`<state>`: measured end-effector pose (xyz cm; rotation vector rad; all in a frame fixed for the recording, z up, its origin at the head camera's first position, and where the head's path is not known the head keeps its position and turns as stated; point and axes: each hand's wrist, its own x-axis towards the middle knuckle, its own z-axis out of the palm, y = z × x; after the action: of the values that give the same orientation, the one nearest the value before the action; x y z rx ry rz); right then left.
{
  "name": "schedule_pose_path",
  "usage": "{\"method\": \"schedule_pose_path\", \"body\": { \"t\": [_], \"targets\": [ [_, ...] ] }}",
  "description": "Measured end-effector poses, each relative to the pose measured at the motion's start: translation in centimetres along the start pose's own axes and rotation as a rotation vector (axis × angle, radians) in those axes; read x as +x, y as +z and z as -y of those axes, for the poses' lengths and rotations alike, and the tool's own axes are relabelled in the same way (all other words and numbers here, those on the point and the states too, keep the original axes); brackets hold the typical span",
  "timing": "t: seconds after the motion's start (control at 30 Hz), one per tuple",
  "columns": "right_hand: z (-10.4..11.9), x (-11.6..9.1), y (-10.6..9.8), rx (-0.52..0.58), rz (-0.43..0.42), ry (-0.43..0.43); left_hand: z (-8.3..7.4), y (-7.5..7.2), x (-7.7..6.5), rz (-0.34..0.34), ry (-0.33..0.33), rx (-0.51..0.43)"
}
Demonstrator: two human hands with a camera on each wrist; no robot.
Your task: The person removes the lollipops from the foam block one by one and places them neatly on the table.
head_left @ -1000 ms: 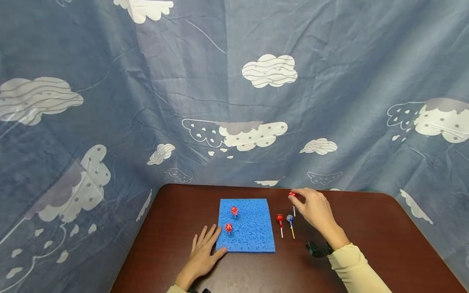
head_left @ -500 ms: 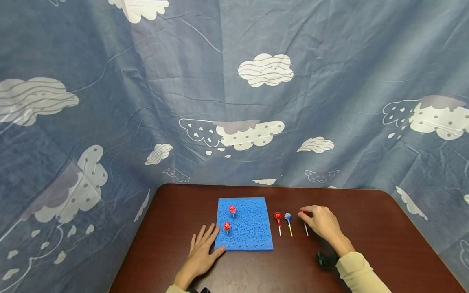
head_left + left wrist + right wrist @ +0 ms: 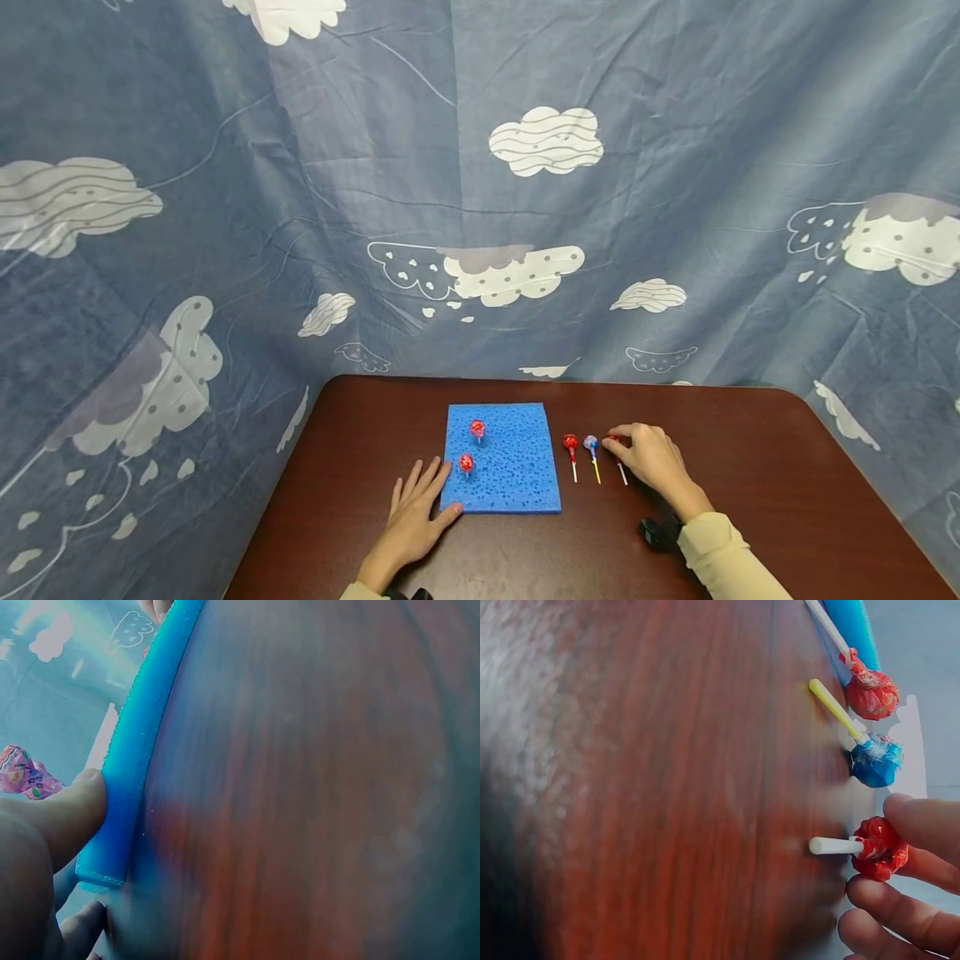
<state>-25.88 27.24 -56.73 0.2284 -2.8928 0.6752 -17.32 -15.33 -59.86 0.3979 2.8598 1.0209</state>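
My right hand (image 3: 651, 458) pinches the wrapped head of a red lollipop (image 3: 880, 851) between thumb and fingers, its white stick pointing toward me at the table. Just left of it lie a blue lollipop (image 3: 591, 443) with a yellow stick and another red lollipop (image 3: 571, 443) with a white stick. Spread fingers of my left hand (image 3: 408, 523) rest along the left side of a blue foam board (image 3: 517, 475), the thumb on its near left corner. Two more red lollipops, a far one (image 3: 477, 428) and a nearer one (image 3: 467, 462), stand upright in the board's left part.
A dark brown table (image 3: 360, 433) with rounded far corners carries everything. Behind it and to the sides hangs a blue cloth (image 3: 420, 333) with a cloud pattern, close to the table's far edge.
My right hand has brought the red lollipop from the far side of the table down toward me, to the right of the blue one, then slightly left. The left hand stays put.
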Motion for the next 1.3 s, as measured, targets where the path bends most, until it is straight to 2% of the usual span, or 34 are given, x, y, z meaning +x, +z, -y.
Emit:
{"method": "schedule_pose_path", "body": {
  "t": [0.17, 0.37, 0.6, 0.87, 1.1, 1.3],
  "targets": [
    [0.04, 0.04, -0.13, -0.008, 0.002, 0.018, -0.22, 0.01, -0.01, -0.034, 0.02, -0.009],
    [0.24, 0.02, -0.38, -0.009, -0.016, 0.002, -0.26, -0.03, -0.04, -0.029, 0.015, -0.005],
    [0.27, 0.03, -0.42, -0.012, -0.018, -0.013, 0.12, 0.41, -0.25, -0.087, 0.078, -0.025],
    [0.28, 0.13, -0.51, -0.016, -0.014, -0.004, 0.15, 0.52, -0.01, -0.051, 0.007, -0.008],
    [0.28, 0.04, -0.43, -0.017, -0.01, -0.014, 0.01, 0.17, -0.01, -0.025, 0.012, -0.002],
    [0.29, 0.03, -0.5, -0.024, 0.001, -0.016, 0.0, 0.29, 0.03, -0.031, 0.01, 0.003]
  ]
}}
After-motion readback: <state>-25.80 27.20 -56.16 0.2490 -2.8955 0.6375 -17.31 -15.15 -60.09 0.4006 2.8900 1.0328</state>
